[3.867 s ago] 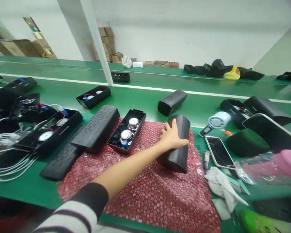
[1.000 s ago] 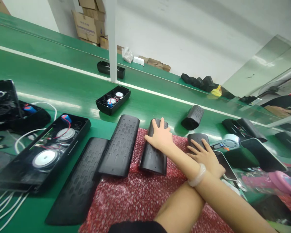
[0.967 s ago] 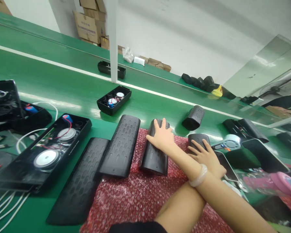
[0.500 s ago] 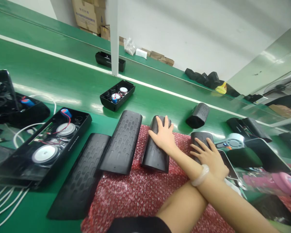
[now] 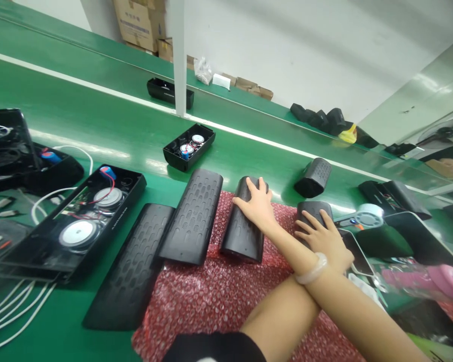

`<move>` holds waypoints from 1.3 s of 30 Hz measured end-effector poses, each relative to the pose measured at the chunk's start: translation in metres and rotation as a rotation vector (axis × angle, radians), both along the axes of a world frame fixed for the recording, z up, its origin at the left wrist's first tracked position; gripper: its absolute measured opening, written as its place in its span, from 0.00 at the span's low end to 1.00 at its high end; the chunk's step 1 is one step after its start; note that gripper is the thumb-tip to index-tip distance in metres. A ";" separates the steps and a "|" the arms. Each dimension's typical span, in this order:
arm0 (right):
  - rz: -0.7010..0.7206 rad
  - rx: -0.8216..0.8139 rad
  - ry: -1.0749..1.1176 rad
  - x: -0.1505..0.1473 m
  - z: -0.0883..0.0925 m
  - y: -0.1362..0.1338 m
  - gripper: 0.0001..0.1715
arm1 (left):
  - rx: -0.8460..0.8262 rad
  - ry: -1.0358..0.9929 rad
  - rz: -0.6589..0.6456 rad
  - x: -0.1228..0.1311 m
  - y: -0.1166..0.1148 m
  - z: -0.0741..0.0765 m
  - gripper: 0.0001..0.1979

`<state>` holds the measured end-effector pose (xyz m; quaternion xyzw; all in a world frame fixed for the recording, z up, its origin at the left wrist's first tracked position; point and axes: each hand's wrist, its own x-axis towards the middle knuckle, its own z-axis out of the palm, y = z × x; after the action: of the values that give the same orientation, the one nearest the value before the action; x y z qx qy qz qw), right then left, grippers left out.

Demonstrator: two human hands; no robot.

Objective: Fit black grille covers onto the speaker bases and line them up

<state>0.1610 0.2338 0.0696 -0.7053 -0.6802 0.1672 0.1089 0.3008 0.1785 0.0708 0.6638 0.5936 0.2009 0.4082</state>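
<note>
Fingers (image 5: 263,188) splayed on both your hands, nothing clenched, laid over blk casings, your arms crossed, R over L. Going L to R, quick: far L on the green bench (image 5: 117,130), blk unit w/ raised lid (image 5: 11,148), white cables (image 5: 21,306) running out nearer you. Next, open casing (image 5: 109,221), slantwise, w/ two white-backed drivers (image 5: 77,233) and a blue cylinder (image 5: 107,173) at its far end. Then flat panel (image 5: 132,271), dark, slot-patterned, and right beside it the patterned casing (image 5: 194,221), pt on the red bubble wrap (image 5: 207,301); touching or overlapping the panel, can't tell. Further back, small open box (image 5: 173,157), well apart. Middle now: your R hand (image 5: 258,206) is on the middle casing (image 5: 243,236), fingers spread over its far half, thumb at its L side, casing lying lengthwise on the wrap. Behind, to the R, lone casing (image 5: 313,176). Your L hand (image 5: 326,244), arm under the R one, is flat over the end casing (image 5: 313,207), most of it hidden, far end showing. How hard either hand presses, can't tell. Just R of that, phone (image 5: 361,257), pt hidden; then white fan (image 5: 372,215), and pink bottle (image 5: 438,280) near the edge.
</note>
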 end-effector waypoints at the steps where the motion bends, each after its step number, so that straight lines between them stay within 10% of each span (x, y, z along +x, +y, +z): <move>1: -0.001 0.002 0.000 0.000 0.000 0.000 0.42 | 0.002 0.005 0.003 -0.001 0.000 -0.001 0.33; 39: -0.059 0.074 -0.033 -0.004 0.001 0.014 0.49 | 0.043 -0.057 0.052 0.005 0.005 -0.010 0.27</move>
<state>0.1570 0.2475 0.0703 -0.7232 -0.6665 0.1271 0.1288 0.3063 0.1837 0.0611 0.6507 0.5945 0.2428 0.4052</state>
